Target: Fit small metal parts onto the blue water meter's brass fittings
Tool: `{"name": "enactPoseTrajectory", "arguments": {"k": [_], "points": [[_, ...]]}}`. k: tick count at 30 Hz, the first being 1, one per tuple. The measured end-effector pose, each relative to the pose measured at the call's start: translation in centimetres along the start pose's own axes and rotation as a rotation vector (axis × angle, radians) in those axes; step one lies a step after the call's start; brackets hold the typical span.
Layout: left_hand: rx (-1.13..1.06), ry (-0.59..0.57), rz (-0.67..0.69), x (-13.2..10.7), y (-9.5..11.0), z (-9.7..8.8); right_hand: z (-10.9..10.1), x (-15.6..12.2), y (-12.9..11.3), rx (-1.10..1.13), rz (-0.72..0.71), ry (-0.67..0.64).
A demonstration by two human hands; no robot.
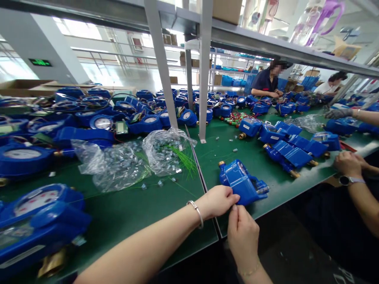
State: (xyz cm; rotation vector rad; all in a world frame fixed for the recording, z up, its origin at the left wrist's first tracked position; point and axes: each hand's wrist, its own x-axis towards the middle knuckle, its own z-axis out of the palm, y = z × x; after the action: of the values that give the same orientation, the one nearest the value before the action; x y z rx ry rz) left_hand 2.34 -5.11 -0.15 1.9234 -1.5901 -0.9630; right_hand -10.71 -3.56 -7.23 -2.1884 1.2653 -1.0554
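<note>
A blue water meter [241, 182] with brass threaded ends lies on the green bench just beyond my hands. My left hand [220, 200], with a silver bangle at the wrist, is closed in a pinch at the meter's near edge. Just below it, my right hand [243, 233] is also closed, its thumb and fingertip nearly meeting the left fingertips. Whatever lies between the fingers is too small or hidden to make out. To the left, small clear seals fill a plastic bag [118, 165], and thin green wires [183, 159] stick out of another bag [156, 154].
A large blue meter [38, 225] sits at the near left. Many more meters [148, 120] crowd the back, and several [291, 152] lie at the right. Shelf posts [205, 79] rise from the bench. A co-worker's hands [349, 163] rest at the right edge; other people work beyond.
</note>
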Motion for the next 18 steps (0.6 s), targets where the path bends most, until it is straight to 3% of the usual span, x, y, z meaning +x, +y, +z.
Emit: {"name": "enactPoseTrajectory", "arguments": {"k": [3,6,7,9,12,14,18], "points": [[0.018,0.074,0.027,-1.0,-0.2,0.1,-1.0,-0.6,2.1,0.155,0.085,0.001],[0.008,0.258,-0.003,-2.5,-0.2,1.3,-2.3,0.8,5.6,0.319,0.302,0.319],[-0.007,0.329,-0.005,-3.0,0.0,1.9,-2.6,1.7,6.7,0.453,0.385,0.366],[-0.059,0.418,0.023,-3.7,0.4,3.4,-2.8,3.7,8.2,0.830,0.494,0.229],[-0.140,0.371,0.074,-3.7,0.7,5.1,-2.5,5.4,8.6,1.178,0.498,-0.117],[-0.149,0.339,0.083,-3.2,0.3,5.3,-2.0,5.1,8.1,1.101,0.427,-0.129],[-0.064,0.415,0.126,-1.9,-1.8,3.3,-1.1,3.8,6.4,0.597,0.147,0.094]]}}
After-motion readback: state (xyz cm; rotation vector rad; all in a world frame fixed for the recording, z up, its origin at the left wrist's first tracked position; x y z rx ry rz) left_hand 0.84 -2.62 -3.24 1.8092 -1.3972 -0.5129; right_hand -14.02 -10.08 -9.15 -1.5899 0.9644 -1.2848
